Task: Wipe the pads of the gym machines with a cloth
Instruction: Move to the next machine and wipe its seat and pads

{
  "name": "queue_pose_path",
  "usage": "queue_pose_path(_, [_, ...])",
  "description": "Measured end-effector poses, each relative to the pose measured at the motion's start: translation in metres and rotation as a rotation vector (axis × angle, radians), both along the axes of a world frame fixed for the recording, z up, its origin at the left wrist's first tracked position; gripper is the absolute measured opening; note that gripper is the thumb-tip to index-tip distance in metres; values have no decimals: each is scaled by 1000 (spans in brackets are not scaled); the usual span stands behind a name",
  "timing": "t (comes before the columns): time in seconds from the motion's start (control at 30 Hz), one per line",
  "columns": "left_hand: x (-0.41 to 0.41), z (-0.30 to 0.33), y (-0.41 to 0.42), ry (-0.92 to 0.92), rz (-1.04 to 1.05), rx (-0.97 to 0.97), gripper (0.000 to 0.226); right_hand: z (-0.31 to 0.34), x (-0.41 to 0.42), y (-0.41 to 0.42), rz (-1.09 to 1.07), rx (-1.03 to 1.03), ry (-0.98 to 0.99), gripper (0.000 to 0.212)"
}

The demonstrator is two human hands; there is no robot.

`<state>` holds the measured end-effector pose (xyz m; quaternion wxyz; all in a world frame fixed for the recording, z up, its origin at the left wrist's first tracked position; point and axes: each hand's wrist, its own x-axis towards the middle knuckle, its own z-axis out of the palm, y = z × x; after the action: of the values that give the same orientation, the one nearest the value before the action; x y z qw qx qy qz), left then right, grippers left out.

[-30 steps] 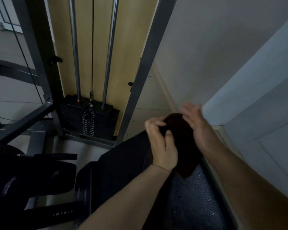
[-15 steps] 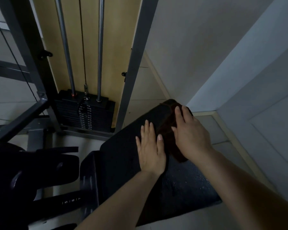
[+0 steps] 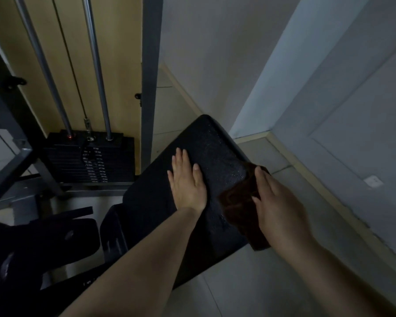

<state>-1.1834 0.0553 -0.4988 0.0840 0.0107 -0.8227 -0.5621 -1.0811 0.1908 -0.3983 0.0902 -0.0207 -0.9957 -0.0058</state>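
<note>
At the far left, a black weight stack (image 3: pixel 89 161) is seen low on the floor, with two shiny metal rods (image 3: pixel 96 67) going up from it. A grey metal post (image 3: pixel 150 76) is seen just to the right of the stack. A dark seat part (image 3: pixel 55 239) is seen near the left edge.

In the middle, a long black pad (image 3: pixel 215 152) is laid out. Its long side is pointed from the near left up to the far right, toward the corner of the wall (image 3: pixel 215 53). Tiny wet drops are seen on its top.

The left hand (image 3: pixel 188 181) is laid flat on the middle of the pad, open, with the fingers held straight and pointed far away. Nothing is held in it.

To the right, a dark brown cloth (image 3: pixel 238 207) is pressed on the right edge of the pad. Its long side is run from near to far, and its near end is hung past the pad's edge. The right hand (image 3: pixel 277 202) is laid flat and open on top of the cloth, and the cloth is pushed down by it, not gripped.
</note>
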Motion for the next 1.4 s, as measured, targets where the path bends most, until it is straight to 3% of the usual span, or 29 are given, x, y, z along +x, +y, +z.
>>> queue_pose_path(0.2, [-1,-1,2,4,5,-54,52,-2,6,-3,-61,-34,20,59])
queue_pose_path(0.57, [-3,-5,3,35,34,-84,52,24,-124,-46,2,-68,-71,38])
queue_pose_path(0.63, [-4,-6,3,34,34,-86,51,23,-126,-45,12,-66,-98,44])
queue_pose_path(0.77, [-4,-7,2,52,32,-91,50,22,-102,-39,35,1,-151,86])
queue_pose_path(0.9, [-4,-9,0,72,28,-88,51,14,-70,-31,58,96,-64,91])
queue_pose_path(1.23, [8,-20,-16,53,-79,-153,55,-6,-10,-21,-90,135,157,62])
queue_pose_path(1.4, [38,-53,-36,80,-137,-214,57,-33,9,-22,-195,31,402,57])
